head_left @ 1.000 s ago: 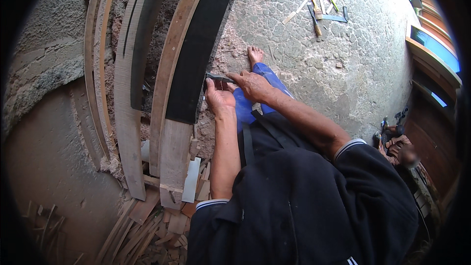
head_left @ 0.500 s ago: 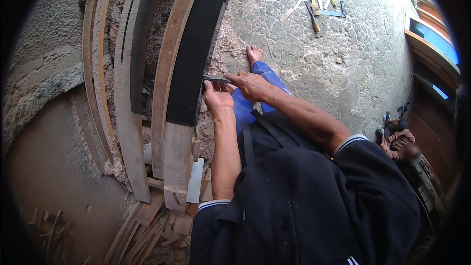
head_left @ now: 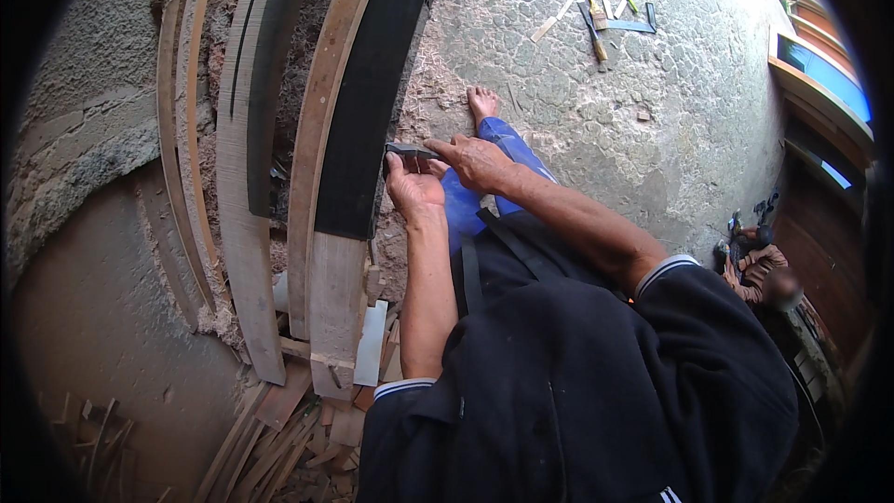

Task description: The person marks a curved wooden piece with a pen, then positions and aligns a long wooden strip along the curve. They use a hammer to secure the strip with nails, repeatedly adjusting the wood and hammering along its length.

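Note:
A flat dark grey blade-like tool (head_left: 408, 148) lies between my hands, beside the edge of a long black-faced wooden beam (head_left: 363, 130). My left hand (head_left: 416, 192) is palm up, with thumb and fingers closed on the tool's left end near the beam. From the other side my right hand (head_left: 475, 164) grips its right end, index finger stretched along it. The tool's exact kind is too small to make out. Below the hands are my legs in blue trousers (head_left: 463, 205).
Left stand curved timber planks (head_left: 244, 186), with wood offcuts (head_left: 289, 442) heaped below. On the rough stone floor (head_left: 596, 140) ahead lie a brush (head_left: 598, 19), a chisel-like tool (head_left: 597, 45) and a blue-black square (head_left: 641, 25). Another person (head_left: 759, 270) sits at far right.
My hands and the tool stay almost exactly where they were. At far right, the other person has shifted slightly.

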Action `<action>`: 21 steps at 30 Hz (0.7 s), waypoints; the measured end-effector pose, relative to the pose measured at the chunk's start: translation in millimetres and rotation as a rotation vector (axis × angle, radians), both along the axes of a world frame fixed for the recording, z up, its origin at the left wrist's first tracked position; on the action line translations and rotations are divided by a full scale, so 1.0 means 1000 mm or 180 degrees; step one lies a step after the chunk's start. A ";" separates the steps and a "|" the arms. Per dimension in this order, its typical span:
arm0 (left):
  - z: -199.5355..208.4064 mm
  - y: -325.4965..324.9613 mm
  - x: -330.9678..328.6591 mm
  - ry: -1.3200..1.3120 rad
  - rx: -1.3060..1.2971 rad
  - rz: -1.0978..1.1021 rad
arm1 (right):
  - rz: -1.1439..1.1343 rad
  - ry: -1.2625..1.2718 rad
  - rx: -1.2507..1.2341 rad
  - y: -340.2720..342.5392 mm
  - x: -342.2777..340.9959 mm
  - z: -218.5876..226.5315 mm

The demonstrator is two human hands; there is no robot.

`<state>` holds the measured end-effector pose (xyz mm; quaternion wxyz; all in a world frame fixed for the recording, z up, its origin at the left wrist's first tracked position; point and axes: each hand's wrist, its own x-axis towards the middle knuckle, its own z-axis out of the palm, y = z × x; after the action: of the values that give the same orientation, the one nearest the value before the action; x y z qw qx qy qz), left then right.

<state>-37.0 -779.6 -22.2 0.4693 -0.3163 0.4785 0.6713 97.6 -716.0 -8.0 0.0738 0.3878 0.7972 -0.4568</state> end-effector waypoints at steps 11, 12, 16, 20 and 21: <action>0.014 0.015 0.007 -0.0112 0.0080 0.0111 | 0.0005 0.0000 0.0058 0.007 0.001 -0.001; 0.013 0.016 0.008 -0.0003 0.0046 0.0044 | -0.0018 0.0004 0.0063 0.008 0.001 0.000; 0.000 0.020 0.009 -0.0023 0.0229 0.0157 | -0.0061 -0.0029 0.0046 0.015 0.003 0.002; -0.014 0.028 0.010 0.0029 0.0357 0.0211 | -0.0176 0.0172 0.0227 0.021 0.007 0.002; -0.016 0.030 0.010 0.0004 0.0261 0.0238 | -0.0201 0.0214 0.0279 0.022 0.008 0.003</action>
<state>-27.3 -749.8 -38.0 0.4562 -0.3140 0.4388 0.7076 105.2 -693.7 -5.3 0.0155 0.4001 0.8058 -0.4362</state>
